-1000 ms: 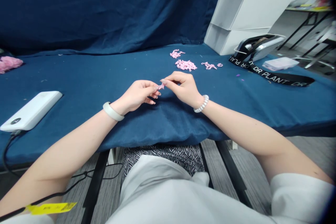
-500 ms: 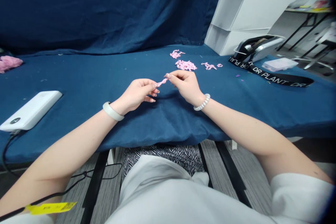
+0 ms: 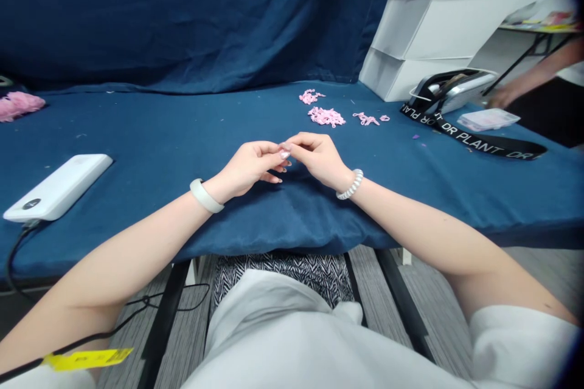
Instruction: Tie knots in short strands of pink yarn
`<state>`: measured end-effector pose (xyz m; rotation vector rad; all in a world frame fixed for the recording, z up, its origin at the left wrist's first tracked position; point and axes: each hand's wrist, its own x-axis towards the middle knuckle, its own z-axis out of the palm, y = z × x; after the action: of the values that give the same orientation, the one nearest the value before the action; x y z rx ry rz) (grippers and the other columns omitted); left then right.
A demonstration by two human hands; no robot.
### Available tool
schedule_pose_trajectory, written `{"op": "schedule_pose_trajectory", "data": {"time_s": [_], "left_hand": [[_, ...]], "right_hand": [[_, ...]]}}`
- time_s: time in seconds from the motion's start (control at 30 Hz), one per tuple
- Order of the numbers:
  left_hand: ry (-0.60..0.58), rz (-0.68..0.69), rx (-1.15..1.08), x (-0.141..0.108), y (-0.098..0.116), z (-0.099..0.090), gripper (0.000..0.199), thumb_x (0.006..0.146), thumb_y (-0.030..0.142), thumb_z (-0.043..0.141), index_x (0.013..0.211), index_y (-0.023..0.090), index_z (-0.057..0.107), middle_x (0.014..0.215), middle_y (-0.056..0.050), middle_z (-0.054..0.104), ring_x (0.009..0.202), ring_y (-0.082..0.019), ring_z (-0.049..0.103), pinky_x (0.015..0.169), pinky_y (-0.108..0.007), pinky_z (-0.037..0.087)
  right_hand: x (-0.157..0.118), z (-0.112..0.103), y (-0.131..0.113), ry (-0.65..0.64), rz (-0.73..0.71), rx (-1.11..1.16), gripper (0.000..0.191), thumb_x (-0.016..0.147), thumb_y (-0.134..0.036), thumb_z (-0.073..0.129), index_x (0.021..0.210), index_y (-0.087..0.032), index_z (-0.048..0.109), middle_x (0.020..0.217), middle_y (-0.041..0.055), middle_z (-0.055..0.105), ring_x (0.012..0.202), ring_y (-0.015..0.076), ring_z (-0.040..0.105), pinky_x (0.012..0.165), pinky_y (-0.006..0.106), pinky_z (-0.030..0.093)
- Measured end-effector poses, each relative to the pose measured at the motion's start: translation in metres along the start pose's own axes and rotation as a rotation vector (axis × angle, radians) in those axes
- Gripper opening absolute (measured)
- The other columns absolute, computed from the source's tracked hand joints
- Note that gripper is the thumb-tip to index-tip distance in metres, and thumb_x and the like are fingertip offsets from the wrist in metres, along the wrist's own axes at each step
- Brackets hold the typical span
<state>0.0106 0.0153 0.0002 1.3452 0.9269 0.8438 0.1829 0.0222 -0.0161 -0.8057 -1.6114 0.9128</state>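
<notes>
Over the blue cloth (image 3: 191, 134), my two hands meet at the fingertips. My left hand (image 3: 246, 169) pinches with thumb and forefinger, its other fingers curled loosely below. My right hand (image 3: 319, 160) is pinched too, its tips pressed against the left ones. Between them is a small pink cord loop, now almost wholly covered by the fingers. Beyond my right hand lies a pile of pink loops (image 3: 326, 117). A smaller pink heap (image 3: 310, 96) sits behind it, and a few pink pieces (image 3: 366, 119) lie to its right.
A white power bank (image 3: 64, 185) with a black cable lies at left, a fluffy pink bundle (image 3: 20, 107) behind it. At right are a bag (image 3: 456, 94), its lettered black strap (image 3: 483, 139), a clear plastic box (image 3: 489, 119) and stacked white boxes (image 3: 460, 27). Another person's arm (image 3: 531, 79) shows beyond.
My hands have drawn together, and the pink loop that showed stretched between them is now hidden by the fingertips. Another person has appeared at the right edge. The view has shifted slightly.
</notes>
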Motion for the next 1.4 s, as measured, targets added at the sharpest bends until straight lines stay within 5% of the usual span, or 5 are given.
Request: {"op": "schedule_pose_trajectory", "data": {"time_s": [0.33,0.63,0.83,1.1,1.4], "left_hand": [[0.103,0.050,-0.004,-0.0008,0.0018,0.0012,0.040,0.062,0.043,0.083,0.073,0.012,0.061,0.068,0.000,0.062,0.062,-0.008,0.058,0.053,-0.020,0.056],[0.111,0.090,0.099,0.0015,-0.0036,-0.0024,0.047,0.062,0.051,0.081,0.074,0.011,0.062,0.068,-0.002,0.063,0.060,-0.008,0.060,0.055,-0.020,0.054],[0.025,0.084,0.224,-0.0004,-0.0043,-0.0018,0.049,0.067,0.057,0.076,0.072,0.011,0.059,0.070,-0.003,0.064,0.061,-0.008,0.062,0.059,-0.019,0.054],[0.120,0.007,-0.004,0.0011,-0.0004,0.0001,0.056,0.075,0.067,0.062,0.082,0.012,0.063,0.070,-0.006,0.064,0.062,-0.011,0.061,0.057,-0.024,0.057],[0.058,0.025,0.095,-0.0035,0.0026,0.0003,0.038,0.070,0.046,0.077,0.081,0.012,0.064,0.076,-0.004,0.063,0.072,-0.011,0.061,0.062,-0.024,0.057]], "right_hand": [[0.0002,-0.0002,0.0038,0.100,-0.047,-0.071,0.018,0.078,-0.032,0.071,0.074,-0.015,0.073,0.072,0.0019,0.067,0.068,0.0106,0.057,0.070,0.027,0.044],[0.0035,-0.0025,0.0037,-0.045,0.187,0.042,0.059,0.072,-0.073,0.060,0.075,-0.014,0.059,0.064,-0.0020,0.053,0.053,0.0068,0.046,0.054,0.023,0.038],[0.0012,-0.0030,0.0011,-0.177,0.097,-0.174,0.055,0.081,-0.066,0.056,0.064,-0.014,0.052,0.059,-0.0014,0.050,0.057,0.0082,0.044,0.058,0.025,0.035],[0.0049,-0.0071,0.0057,-0.116,0.061,-0.144,0.057,0.079,-0.073,0.052,0.068,-0.017,0.049,0.059,-0.0020,0.049,0.056,0.0090,0.045,0.058,0.025,0.037],[0.0028,-0.0061,-0.0010,-0.104,0.063,-0.217,0.059,0.076,-0.073,0.055,0.067,-0.015,0.052,0.062,-0.0002,0.051,0.058,0.0095,0.044,0.060,0.026,0.035]]}}
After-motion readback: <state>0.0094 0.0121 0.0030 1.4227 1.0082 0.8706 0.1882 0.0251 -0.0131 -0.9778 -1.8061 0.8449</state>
